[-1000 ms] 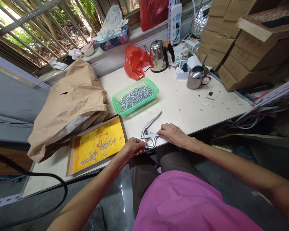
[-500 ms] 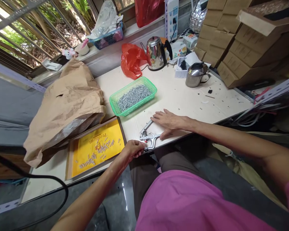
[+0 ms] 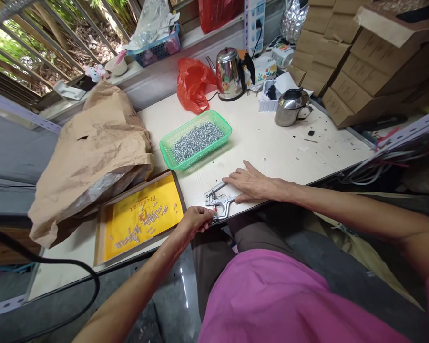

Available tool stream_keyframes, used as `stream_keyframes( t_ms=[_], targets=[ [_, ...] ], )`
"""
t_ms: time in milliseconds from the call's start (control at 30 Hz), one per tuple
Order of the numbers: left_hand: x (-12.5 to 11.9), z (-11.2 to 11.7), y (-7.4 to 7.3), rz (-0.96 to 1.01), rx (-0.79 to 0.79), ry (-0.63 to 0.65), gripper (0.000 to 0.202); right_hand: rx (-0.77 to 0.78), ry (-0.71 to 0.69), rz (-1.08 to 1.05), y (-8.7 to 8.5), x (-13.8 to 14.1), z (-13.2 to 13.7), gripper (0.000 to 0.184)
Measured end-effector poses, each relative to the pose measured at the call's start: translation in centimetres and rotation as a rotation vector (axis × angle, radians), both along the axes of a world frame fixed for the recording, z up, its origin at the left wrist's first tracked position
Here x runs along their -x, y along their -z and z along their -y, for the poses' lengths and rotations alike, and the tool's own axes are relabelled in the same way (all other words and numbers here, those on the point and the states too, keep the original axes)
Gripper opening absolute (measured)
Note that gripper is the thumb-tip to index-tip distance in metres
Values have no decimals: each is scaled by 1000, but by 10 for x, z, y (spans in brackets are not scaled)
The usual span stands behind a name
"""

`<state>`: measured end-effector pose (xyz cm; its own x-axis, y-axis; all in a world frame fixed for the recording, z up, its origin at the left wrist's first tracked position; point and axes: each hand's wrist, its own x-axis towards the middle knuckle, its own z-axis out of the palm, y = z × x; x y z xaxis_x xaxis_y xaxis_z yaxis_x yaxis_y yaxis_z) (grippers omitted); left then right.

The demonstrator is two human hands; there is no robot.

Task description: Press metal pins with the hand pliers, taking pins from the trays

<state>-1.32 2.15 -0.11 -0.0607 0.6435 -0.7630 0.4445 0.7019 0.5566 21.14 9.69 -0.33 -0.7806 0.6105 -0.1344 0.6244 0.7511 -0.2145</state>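
Silver hand pliers (image 3: pixel 224 202) with a spring between their handles lie at the table's front edge. My right hand (image 3: pixel 250 183) spans them from the right, fingertips on the upper handle and thumb by the lower one. At the jaw end, my left hand (image 3: pixel 199 218) is closed in a pinch; whatever sits between its fingertips is too small to make out. A bit of red shows at the jaw beside those fingertips. Left of that hand is a shallow tray (image 3: pixel 99 238) with a yellow bottom, holding small metal pins (image 3: pixel 152 216). A green basket (image 3: pixel 166 151) of similar metal pieces (image 3: pixel 198 141) stands behind the pliers.
Crumpled brown paper (image 3: pixel 93 143) covers the table's left side. At the back are a red plastic bag (image 3: pixel 193 88), a steel kettle (image 3: pixel 229 76) and a small steel pot (image 3: pixel 289 112). Cardboard boxes (image 3: pixel 372 62) are stacked on the right. Small scraps dot the tabletop.
The upper handle of the pliers has come down closer to the lower one under my right hand. My left hand keeps its pinch at the jaw. The view has shifted slightly.
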Motion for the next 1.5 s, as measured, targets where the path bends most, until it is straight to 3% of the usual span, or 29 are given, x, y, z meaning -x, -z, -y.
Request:
stream_keyframes(
  t_ms=[67, 133, 233, 333, 433, 533, 733, 900, 1133, 1367, 1500],
  targets=[
    [-1, 4, -3, -65, -15, 54, 36, 3, 25, 3, -3, 1, 6, 67],
    [-5, 9, -8, -239, -151, 162, 32, 12, 49, 5, -6, 1, 11, 62],
    [-17, 10, -14, -564, -605, 387, 23, 20, 68, -10, -7, 3, 17, 61],
    [-31, -3, -10, -622, -921, 670, 42, 1, 99, -42, -3, 4, 19, 67],
    [-35, -23, 2, -564, -956, 878, 69, 25, 121, -80, -2, 0, 18, 72],
    [-33, -36, 11, -557, -908, 971, 74, 68, 114, -60, -8, -9, 16, 73],
    [-49, -43, 6, -635, -930, 1049, 66, 58, 139, 29, -15, -18, 10, 50],
    [-64, -53, -1, -593, -908, 1138, 52, 63, 164, -14, -17, -21, 13, 48],
    [-66, -52, 2, -527, -850, 1028, 13, 72, 115, 44, -5, -17, 7, 19],
    [-70, -53, 5, -586, -859, 1016, 13, 32, 116, -8, 2, -21, 3, 22],
    [-71, -31, 11, -626, -938, 954, 25, 48, 39, -128, 0, -35, -5, 39]
  ],
)
